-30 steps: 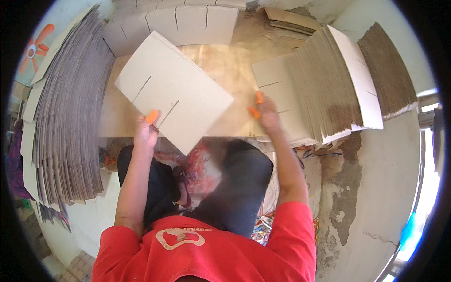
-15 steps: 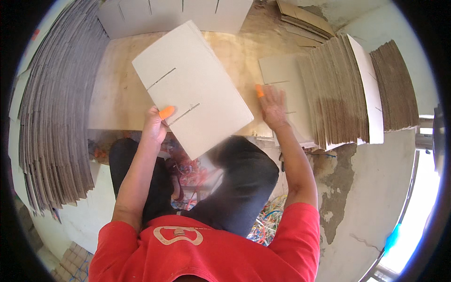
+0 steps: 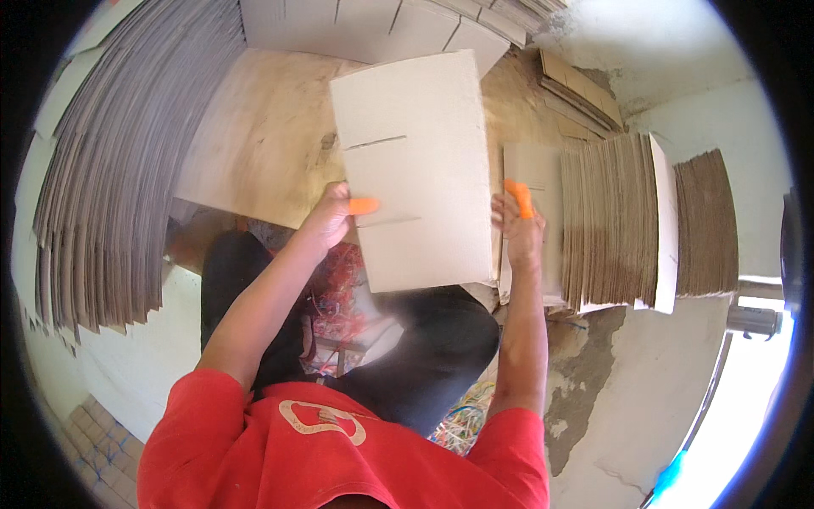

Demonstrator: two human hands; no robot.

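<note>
A flat pale cardboard sheet [image 3: 415, 161] with two cut slots on its left side is held up in front of me. My left hand [image 3: 332, 216], an orange cot on its thumb, grips the sheet's left edge near the lower slot. My right hand [image 3: 517, 225], with an orange finger cot too, holds the sheet's right edge. The sheet hangs over a wooden board [image 3: 263, 144] that lies across my lap.
A tall fanned stack of cardboard sheets [image 3: 119, 178] curves along the left. Another upright stack [image 3: 627, 220] stands at the right, with a brown pile [image 3: 708, 225] beside it. More pale sheets [image 3: 365, 25] lie at the back. Coloured strings [image 3: 462, 416] lie on the floor.
The sheet has turned from a tilted diagonal to nearly upright and shifted right. My right hand, earlier apart on the right stack, now holds the sheet's right edge.
</note>
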